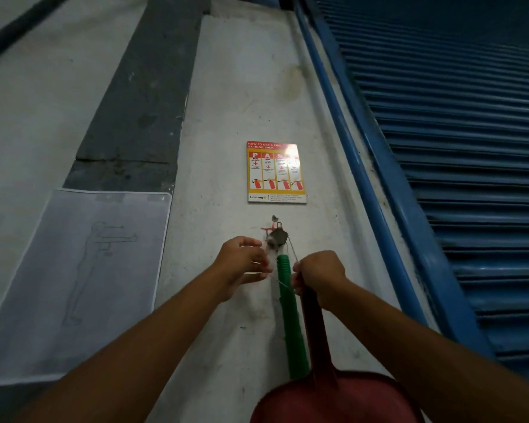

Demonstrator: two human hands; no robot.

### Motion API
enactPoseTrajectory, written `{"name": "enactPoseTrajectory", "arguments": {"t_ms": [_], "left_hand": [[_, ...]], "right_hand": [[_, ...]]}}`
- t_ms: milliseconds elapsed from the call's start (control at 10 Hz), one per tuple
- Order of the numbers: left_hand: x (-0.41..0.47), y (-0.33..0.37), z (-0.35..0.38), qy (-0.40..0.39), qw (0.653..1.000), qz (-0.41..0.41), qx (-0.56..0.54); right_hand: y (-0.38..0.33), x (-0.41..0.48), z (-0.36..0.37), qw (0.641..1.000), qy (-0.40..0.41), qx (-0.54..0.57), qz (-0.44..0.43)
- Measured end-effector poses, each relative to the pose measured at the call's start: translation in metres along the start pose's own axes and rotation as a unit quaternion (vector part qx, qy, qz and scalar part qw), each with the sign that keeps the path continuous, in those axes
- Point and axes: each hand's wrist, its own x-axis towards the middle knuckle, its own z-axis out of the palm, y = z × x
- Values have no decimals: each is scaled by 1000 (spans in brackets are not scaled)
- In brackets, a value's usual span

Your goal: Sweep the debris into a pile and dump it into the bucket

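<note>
Up at the wall (226,102), the green broom handle (289,315) hung by a string (292,248) from a hook (277,236), just below the extinguisher poster (276,172). The right hand (318,276) was clenched round the top of the red dustpan (333,401), pan hanging near. The left hand (245,261) sat curled beside the string (too blurred to tell if it pinched it). Both tools looked light, stiff plastic; the handle's ribbed top seemed the surest place to grab.

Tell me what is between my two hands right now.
In the head view, the ribbed top of the green handle stands between the left hand and the right hand, just below the wall hook.
</note>
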Motion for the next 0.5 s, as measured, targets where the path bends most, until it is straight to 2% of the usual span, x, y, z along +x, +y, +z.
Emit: {"name": "enactPoseTrajectory", "arguments": {"t_ms": [100,200,300,400,500], "left_hand": [[-10,5,-11,-18,1000,-7,-25],[-18,7,-25,8,1000,-7,-13],[-40,10,-40,59,995,30,69],[-75,13,-59,76,958,111,254],[-133,30,-83,88,914,196,344]], "right_hand": [[9,-18,6,1000,1,-20,3],[15,-34,1,999,29,8,-26],[14,-53,-8,993,106,36,-44],[6,-80,-18,988,144,11,-58],[-14,-134,-29,980,144,-50,-129]]}}
